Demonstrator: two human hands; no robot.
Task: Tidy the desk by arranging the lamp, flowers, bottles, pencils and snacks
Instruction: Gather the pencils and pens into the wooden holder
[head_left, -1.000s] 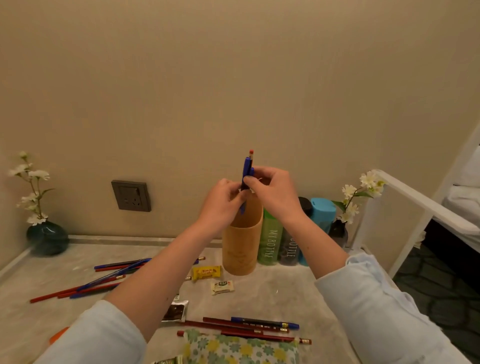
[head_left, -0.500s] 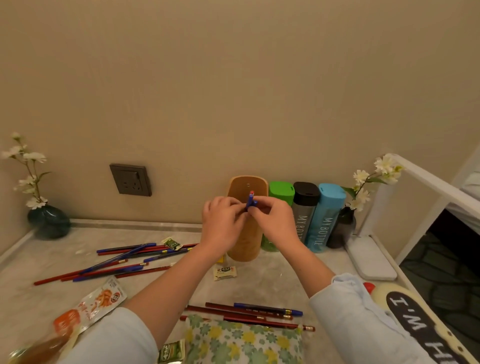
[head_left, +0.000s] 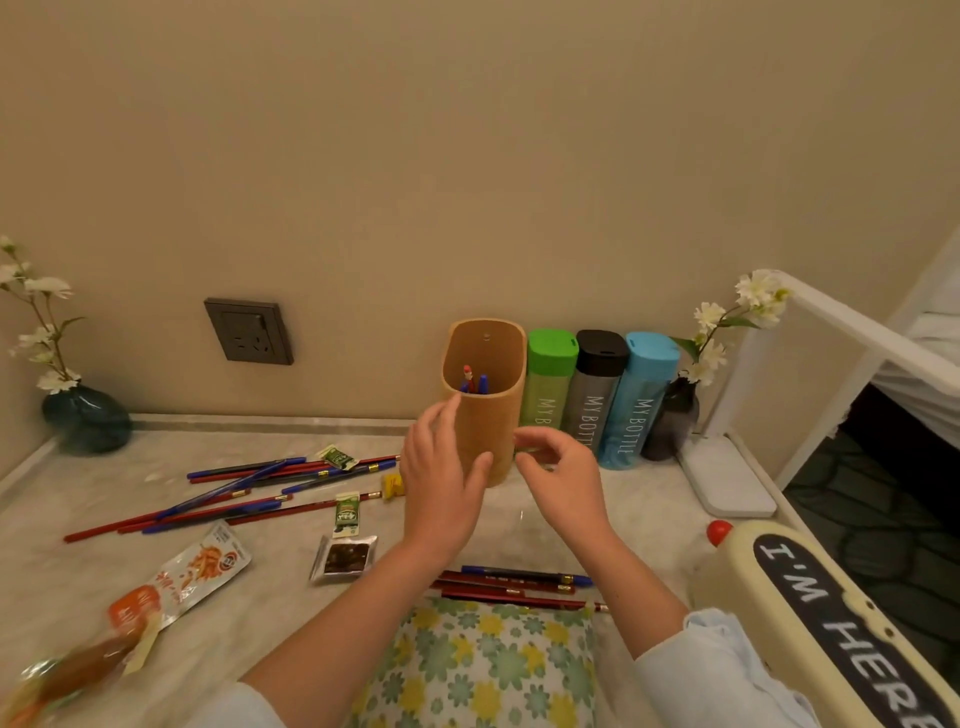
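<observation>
A tan pencil holder (head_left: 493, 415) stands at the back of the desk with a few pencils (head_left: 474, 382) inside it. My left hand (head_left: 441, 483) is just in front of its left side, fingers apart, holding nothing. My right hand (head_left: 563, 480) hovers open at its right. Green (head_left: 548, 384), black (head_left: 592, 395) and blue (head_left: 639, 400) bottles line up to the right of the holder. Several red and blue pencils (head_left: 234, 499) lie scattered on the left, and a few more pencils (head_left: 514, 584) lie near me. Snack packets (head_left: 345, 556) are strewn between them.
A dark vase of white flowers (head_left: 85, 418) sits at the far left, another flower vase (head_left: 672, 421) right of the bottles. A white lamp base (head_left: 727, 480) stands at the right edge. A floral pouch (head_left: 488, 665) and a cream case (head_left: 841, 623) lie near me. An orange snack bag (head_left: 171, 587) lies left.
The pencils that both hands held above the holder now stand inside it. Both hands have let go and dropped lower, in front of the holder.
</observation>
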